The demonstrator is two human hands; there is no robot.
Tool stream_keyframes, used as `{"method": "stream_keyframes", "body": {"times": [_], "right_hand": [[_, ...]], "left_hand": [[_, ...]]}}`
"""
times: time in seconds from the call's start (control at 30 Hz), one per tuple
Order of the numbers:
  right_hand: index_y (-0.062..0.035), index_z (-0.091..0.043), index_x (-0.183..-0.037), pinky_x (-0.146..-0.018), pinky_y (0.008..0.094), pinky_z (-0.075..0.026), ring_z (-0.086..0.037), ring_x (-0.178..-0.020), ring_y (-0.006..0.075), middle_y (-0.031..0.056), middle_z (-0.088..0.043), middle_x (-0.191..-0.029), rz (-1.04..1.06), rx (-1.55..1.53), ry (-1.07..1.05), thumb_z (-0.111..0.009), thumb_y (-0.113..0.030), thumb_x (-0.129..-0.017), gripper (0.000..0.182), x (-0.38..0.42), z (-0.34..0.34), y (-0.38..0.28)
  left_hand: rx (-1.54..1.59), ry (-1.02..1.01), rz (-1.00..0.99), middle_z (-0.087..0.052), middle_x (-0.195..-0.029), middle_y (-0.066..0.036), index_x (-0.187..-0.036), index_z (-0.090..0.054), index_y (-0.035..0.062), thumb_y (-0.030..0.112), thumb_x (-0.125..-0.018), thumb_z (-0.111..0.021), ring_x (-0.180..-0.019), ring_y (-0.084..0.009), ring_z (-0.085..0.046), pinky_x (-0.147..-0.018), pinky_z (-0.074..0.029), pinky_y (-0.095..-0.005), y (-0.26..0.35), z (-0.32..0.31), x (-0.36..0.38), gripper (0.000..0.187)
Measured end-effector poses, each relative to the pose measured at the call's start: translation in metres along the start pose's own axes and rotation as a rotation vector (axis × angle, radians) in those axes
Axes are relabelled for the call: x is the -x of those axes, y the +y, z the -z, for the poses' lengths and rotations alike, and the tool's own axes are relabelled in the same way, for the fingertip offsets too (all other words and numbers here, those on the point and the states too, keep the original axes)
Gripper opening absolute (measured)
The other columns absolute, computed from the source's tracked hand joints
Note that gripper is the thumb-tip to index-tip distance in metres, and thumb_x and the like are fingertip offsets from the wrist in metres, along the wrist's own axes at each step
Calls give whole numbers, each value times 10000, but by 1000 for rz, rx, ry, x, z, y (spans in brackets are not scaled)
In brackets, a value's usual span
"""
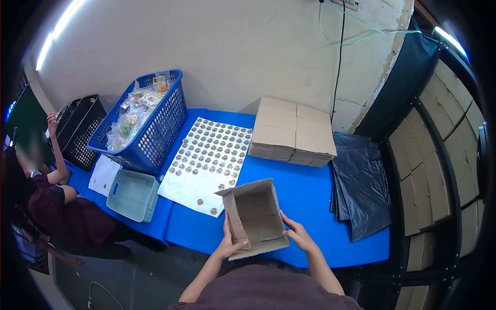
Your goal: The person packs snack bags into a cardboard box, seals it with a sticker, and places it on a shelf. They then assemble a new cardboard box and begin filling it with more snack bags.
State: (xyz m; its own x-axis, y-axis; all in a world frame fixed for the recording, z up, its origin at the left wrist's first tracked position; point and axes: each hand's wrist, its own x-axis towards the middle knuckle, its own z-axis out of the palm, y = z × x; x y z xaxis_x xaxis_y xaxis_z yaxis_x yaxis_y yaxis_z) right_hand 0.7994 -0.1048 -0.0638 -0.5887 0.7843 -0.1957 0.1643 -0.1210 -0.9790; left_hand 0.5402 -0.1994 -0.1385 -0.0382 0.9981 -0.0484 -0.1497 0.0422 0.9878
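An open cardboard box (258, 209) sits between my hands: my left hand (229, 245), half-curled, grips its left side, thumb on the flap; my right hand (299, 235), loosely bent, holds its right wall. Beyond, the blue tablecloth (305, 192) bears a dotted white sheet (181, 195) and stacked flat cardboard (292, 126) before a pale wall (232, 51).

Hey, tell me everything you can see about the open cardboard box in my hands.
The cardboard box is plain brown, with straight walls, a slightly ragged rim and a flap spread outward on the left. Its open mouth is tilted toward the camera, showing a seam across the inside. Your left hand grips its left side; your right hand holds its right. It's at the near edge of the blue table; whether it touches the cloth is unclear.
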Motion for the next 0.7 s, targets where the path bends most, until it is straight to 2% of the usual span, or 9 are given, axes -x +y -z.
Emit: {"method": "stream_keyframes", "body": {"times": [0.1,0.17,0.2,0.27,0.43,0.53,0.6,0.63,0.7], "right_hand": [[-5,-345,-1443,-1091,334,-310,-412,-1319,227,147,-431,-1432,15,-101,-6,-482,-75,-782,678,3,17,9],[10,-392,-1418,-1041,314,-362,-507,-1200,198,129,-529,-1325,-165,-154,20,-457,-59,-758,667,6,29,8],[34,-459,-1366,-938,276,-419,-557,-1057,164,103,-603,-1201,-122,-161,67,-478,-103,-723,658,6,26,10],[33,-451,-1372,-955,293,-418,-551,-1086,172,109,-588,-1227,-94,-147,22,-479,-88,-732,653,7,26,10],[41,-446,-1372,-977,310,-414,-554,-1100,184,120,-584,-1238,-100,-121,-28,-479,-62,-738,643,10,34,8],[58,-505,-1313,-959,310,-430,-575,-1068,191,131,-604,-1202,-128,-135,-31,-480,-38,-736,585,16,42,16],[53,-583,-1200,-859,292,-461,-592,-978,167,104,-638,-1108,-209,-133,104,-506,-11,-726,485,18,50,38],[53,-583,-1200,-859,292,-461,-592,-978,167,104,-638,-1108,-208,-133,101,-506,-11,-726,485,18,50,46],[43,-567,-1198,-861,316,-479,-615,-954,185,119,-648,-1078,-247,-238,314,-604,-16,-745,459,17,49,56]], "left_hand": [[179,64,77,-7,-1546,-189,-1483,181,121,234,-662,-839,-1438,-319,-83,-1154,-172,-432,22,-3,0,1314],[221,99,111,-20,-1540,-205,-1484,168,107,244,-665,-841,-1438,-323,-77,-1159,-156,-434,22,-3,-1,1307],[97,58,85,-14,-1534,-217,-1483,168,99,272,-660,-843,-1437,-333,-70,-1160,-152,-442,15,-2,-3,1315],[-150,-18,103,37,-1520,-238,-1468,198,82,393,-615,-862,-1434,-362,-11,-1161,-143,-467,10,-1,-6,1395],[-386,-20,213,110,-1501,-261,-1442,267,114,483,-556,-876,-1426,-388,58,-1159,-147,-489,12,-6,-10,1494],[-453,-31,183,103,-1517,-231,-1457,246,150,448,-613,-852,-1427,-389,0,-1160,-148,-478,15,-7,-9,1417],[19,-55,225,-4,-1543,-178,-1497,145,164,302,-707,-773,-1432,-346,-78,-1151,-180,-453,36,-6,-6,1219],[19,-53,224,-4,-1543,-178,-1497,145,164,302,-707,-773,-1432,-346,-78,-1151,-180,-453,21,5,-6,1219],[215,-14,227,-128,-1543,-125,-1522,36,175,151,-733,-661,-1410,-296,-212,-1107,-276,-418,-7,30,-6,1053]]}}
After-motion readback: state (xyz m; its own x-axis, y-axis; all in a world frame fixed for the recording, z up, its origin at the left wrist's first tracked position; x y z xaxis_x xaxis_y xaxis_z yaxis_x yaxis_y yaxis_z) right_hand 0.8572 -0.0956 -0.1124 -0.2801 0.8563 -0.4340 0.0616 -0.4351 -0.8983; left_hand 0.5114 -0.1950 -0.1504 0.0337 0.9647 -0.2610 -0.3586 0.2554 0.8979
